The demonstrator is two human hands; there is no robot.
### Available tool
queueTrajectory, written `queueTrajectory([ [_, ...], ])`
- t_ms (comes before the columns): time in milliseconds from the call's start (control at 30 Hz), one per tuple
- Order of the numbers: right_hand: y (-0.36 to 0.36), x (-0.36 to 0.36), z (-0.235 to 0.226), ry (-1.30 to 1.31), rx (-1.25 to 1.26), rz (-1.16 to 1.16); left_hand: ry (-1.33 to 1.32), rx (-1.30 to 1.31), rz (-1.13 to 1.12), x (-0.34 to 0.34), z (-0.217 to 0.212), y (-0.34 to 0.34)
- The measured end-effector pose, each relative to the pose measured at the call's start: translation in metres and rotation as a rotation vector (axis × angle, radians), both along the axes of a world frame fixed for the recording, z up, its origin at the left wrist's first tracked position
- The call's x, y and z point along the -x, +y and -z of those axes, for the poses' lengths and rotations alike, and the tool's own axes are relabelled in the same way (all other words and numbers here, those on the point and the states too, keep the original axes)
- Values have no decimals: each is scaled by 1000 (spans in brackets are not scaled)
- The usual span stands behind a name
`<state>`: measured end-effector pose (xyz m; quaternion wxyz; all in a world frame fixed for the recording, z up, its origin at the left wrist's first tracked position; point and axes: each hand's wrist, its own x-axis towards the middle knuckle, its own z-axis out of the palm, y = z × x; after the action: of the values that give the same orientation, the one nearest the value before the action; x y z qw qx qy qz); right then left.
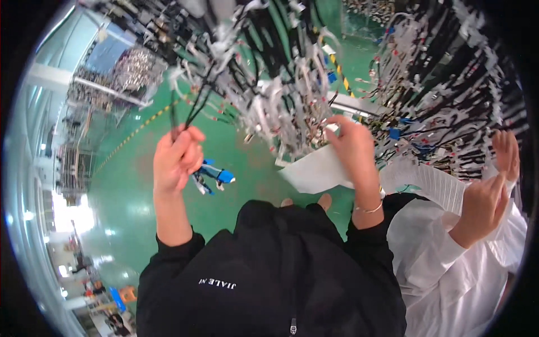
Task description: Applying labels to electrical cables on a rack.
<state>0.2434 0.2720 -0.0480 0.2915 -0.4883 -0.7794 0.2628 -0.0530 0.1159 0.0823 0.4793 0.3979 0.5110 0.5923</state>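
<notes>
Wires (pixel 193 106), thin and dark, run up out of my left hand (pixel 177 157), which is clamped around their lower ends in a loose fist, thumb pressed over the fingers. They climb into the hanging mass of wire harnesses (pixel 275 84) overhead, a dense tangle of black leads with white tags and red tips. My right hand (pixel 351 149) is closed on a white paper sheet (pixel 314 171), pinching its upper edge right at the bottom fringe of the harnesses; the sheet slopes down toward my left. A thin bracelet (pixel 368 209) sits on that wrist. Both my sleeves are black. Below the left hand, a blue and white object (pixel 213 175) lies on the green floor (pixel 140 185). To my right, a second person in a white coat (pixel 449 258) holds a long white printed strip (pixel 432 182) with raised hands against another rack of harnesses (pixel 449 73).
</notes>
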Motion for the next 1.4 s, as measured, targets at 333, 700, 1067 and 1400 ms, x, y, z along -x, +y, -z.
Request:
queueTrajectory([
  [333,43,-1,-25,162,-508,-72,49,14,158,-13,-8,1],
  [700,74,50,-79,323,-384,-76,34,17,89,-13,-11,-4],
  [1067,130,30,-66,427,-307,-167,-38,149,27,-33,-18,-9],
  [1400,196,43,-48,531,147,-330,73,49,96,-33,-24,-16],
])
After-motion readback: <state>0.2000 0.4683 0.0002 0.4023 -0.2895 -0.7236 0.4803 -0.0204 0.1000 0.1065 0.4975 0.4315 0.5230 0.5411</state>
